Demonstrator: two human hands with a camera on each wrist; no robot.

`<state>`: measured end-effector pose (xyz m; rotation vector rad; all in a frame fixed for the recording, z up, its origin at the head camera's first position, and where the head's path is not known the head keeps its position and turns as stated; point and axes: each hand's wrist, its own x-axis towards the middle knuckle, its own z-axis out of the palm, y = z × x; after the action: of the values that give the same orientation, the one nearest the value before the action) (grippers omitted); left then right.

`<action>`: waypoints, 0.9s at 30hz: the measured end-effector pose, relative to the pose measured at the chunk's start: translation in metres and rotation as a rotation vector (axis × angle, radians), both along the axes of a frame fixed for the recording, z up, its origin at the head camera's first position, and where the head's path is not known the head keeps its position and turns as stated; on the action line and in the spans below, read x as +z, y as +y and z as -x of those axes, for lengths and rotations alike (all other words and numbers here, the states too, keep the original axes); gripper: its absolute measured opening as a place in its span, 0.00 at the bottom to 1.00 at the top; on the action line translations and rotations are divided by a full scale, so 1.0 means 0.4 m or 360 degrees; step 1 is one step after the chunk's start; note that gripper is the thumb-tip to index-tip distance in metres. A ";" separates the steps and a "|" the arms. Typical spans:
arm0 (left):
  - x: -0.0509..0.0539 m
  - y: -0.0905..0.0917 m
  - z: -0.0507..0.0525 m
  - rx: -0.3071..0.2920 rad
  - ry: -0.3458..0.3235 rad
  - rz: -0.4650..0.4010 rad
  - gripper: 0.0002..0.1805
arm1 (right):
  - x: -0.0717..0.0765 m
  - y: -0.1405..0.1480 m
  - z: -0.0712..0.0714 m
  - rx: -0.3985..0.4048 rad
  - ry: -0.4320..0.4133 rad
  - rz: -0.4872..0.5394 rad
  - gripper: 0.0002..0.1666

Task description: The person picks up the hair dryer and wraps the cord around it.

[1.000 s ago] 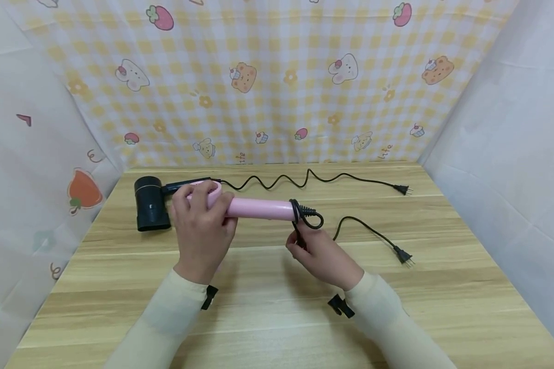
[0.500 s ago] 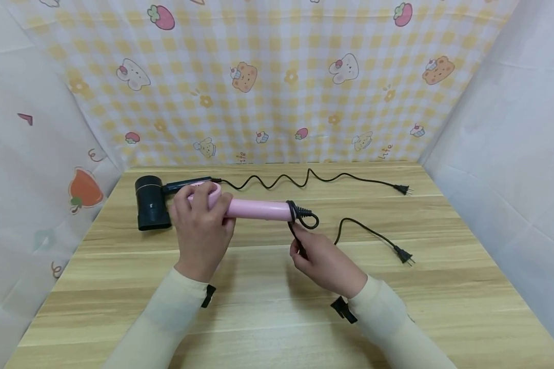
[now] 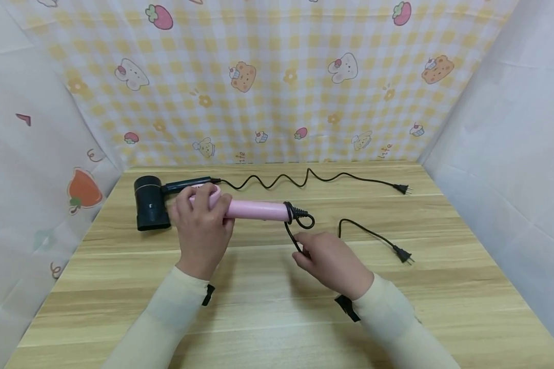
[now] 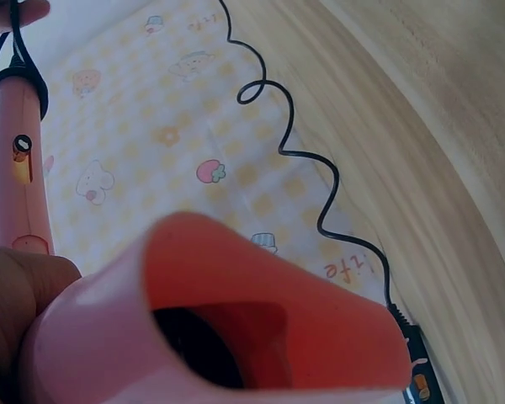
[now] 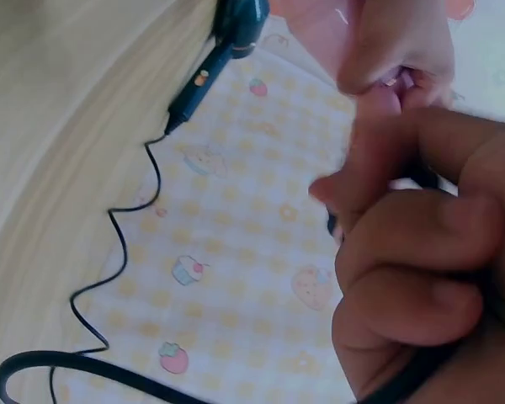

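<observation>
In the head view, the left hand [image 3: 200, 225] grips the pink hair dryer [image 3: 257, 210], in front of the black hair dryer [image 3: 151, 205] and to its right. The right hand [image 3: 331, 261] pinches the pink one's cord [image 3: 292, 236], farther right of the black dryer.

In the left wrist view, the shell [image 4: 93, 337] looks hard, smooth, maybe slippery, and likely light. The handle [image 4: 15, 198] seems good to hold.

In the right wrist view, fingers [image 5: 404, 307] curl round the bendy cord, apart from the black dryer.

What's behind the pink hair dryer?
Behind the pink hair dryer, a dark hair dryer and its wavy cord lie on the wooden table, then a checked cloth hangs. Whatever the pink one and left hand cover can't be seen.
</observation>
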<state>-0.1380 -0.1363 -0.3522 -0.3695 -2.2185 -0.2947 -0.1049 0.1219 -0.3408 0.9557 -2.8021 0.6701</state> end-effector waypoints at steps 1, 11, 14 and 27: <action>-0.001 0.000 0.001 -0.0001 0.0000 0.0002 0.15 | 0.003 0.002 -0.001 0.0009 0.0027 -0.0011 0.10; -0.006 -0.005 -0.001 0.0000 -0.0028 0.0014 0.15 | 0.023 0.014 0.004 0.0184 0.0311 0.0126 0.04; -0.007 -0.005 -0.003 -0.0013 -0.0021 0.0001 0.15 | 0.028 0.018 0.009 0.0206 0.0414 0.0220 0.03; -0.010 0.006 -0.006 -0.0109 0.0082 -0.0040 0.15 | 0.064 0.039 0.053 0.0228 0.0465 0.0519 0.08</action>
<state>-0.1354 -0.1340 -0.3563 -0.4349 -2.1529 -0.3459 -0.1261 0.1374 -0.3152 1.0921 -2.3003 0.8898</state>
